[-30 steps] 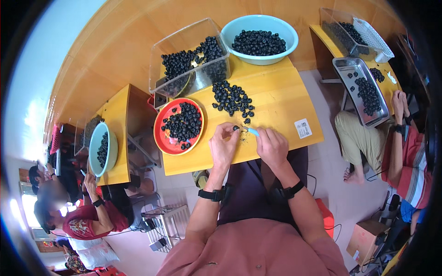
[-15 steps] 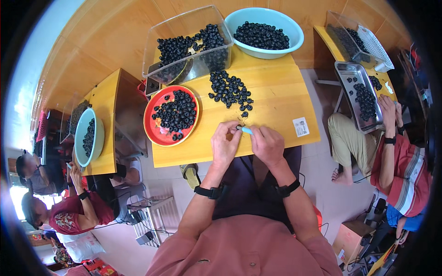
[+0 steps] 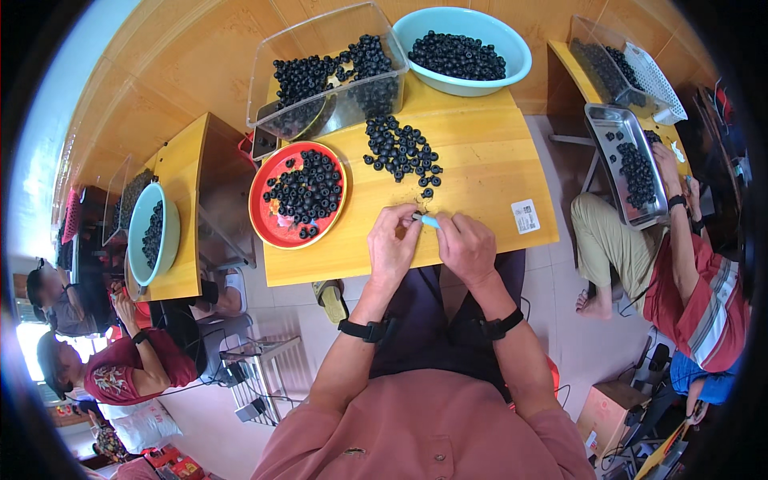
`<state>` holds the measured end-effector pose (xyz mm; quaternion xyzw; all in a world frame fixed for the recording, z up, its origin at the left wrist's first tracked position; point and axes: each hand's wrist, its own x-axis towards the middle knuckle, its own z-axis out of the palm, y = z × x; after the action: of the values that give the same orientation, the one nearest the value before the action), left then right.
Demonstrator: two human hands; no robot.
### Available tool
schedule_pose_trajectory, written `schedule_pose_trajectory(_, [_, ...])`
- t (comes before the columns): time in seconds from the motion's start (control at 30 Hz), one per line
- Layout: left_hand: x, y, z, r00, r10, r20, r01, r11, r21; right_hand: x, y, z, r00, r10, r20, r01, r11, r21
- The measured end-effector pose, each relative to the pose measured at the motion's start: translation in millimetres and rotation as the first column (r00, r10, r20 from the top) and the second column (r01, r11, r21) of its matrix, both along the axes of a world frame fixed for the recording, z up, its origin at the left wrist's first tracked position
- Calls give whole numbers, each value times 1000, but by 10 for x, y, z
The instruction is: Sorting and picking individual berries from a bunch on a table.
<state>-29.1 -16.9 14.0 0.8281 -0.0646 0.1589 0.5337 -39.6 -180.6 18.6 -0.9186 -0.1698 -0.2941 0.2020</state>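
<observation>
At the near edge of the yellow table [image 3: 480, 168], my left hand [image 3: 390, 246] pinches a small round black piece [image 3: 416, 215], mostly hidden by the fingers. My right hand [image 3: 467, 250] grips a slim tool with a light-blue handle [image 3: 430, 222], its tip against that piece; the tip itself is too small to make out. Beyond my hands lies a loose pile of round black pieces [image 3: 400, 148], several showing a hole or ring on top. To the left, a red plate [image 3: 258, 210] with a yellow rim carries more of them.
A clear plastic bin [image 3: 272, 60] and a light-blue basin [image 3: 522, 68], both with black pieces, stand at the table's back. A white label [image 3: 526, 217] lies at the right. Co-workers sit at tables on both sides, with a metal tray [image 3: 596, 120] right and another blue basin [image 3: 170, 248] left.
My hands keep nearly the same pose, with the tool still at the black piece. The right co-worker's hand has reached farther over the metal tray. The view has shifted slightly.
</observation>
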Motion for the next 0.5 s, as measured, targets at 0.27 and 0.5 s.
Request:
schedule_pose_trajectory(0.27, [-14,-5,-61,985,-26,-173,-4,985,-172,2,9,-14,1000,-12,1,12,1000,-4])
schedule_pose_trajectory(0.5, [20,16,-200,993,-35,-109,-12,918,-397,21,28,-16,990,-125,-65,124,992,-13])
